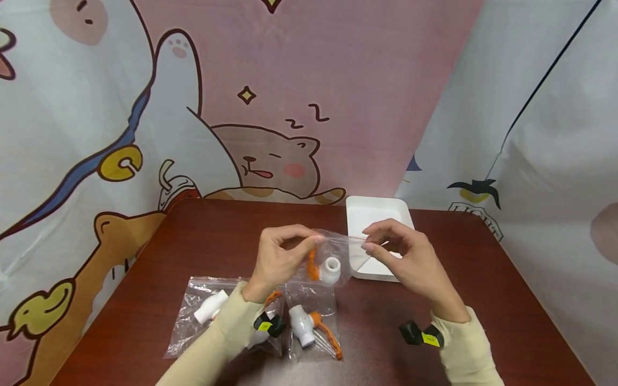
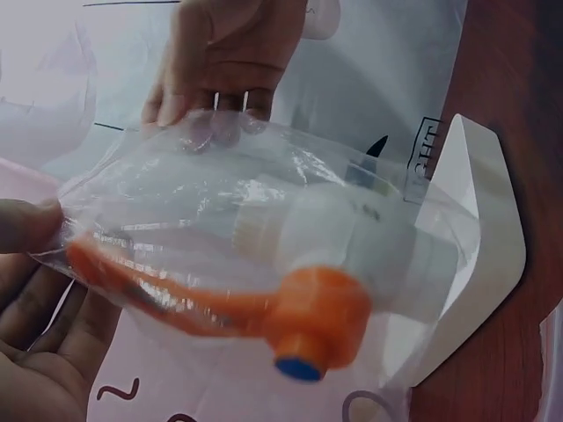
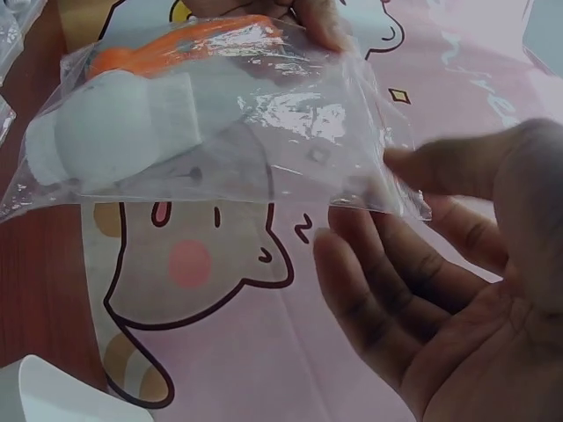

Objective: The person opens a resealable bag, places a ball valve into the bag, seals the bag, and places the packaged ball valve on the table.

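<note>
A clear zip bag hangs between both hands above the table. Inside it is a white plastic ball valve with an orange lever handle; a blue dot marks the handle's hub. My left hand pinches the bag's upper left edge between thumb and fingers. At the opposite top corner, my right hand pinches the bag's edge, thumb in front in the right wrist view. The bag's top looks stretched between the hands; whether its seal is parted, I cannot tell.
A white tray stands at the back, partly behind the bag and right hand. Two more clear bags lie near the front: one partly under the left forearm, another holding a white ball valve with orange handle. A printed cloth hangs behind the brown table.
</note>
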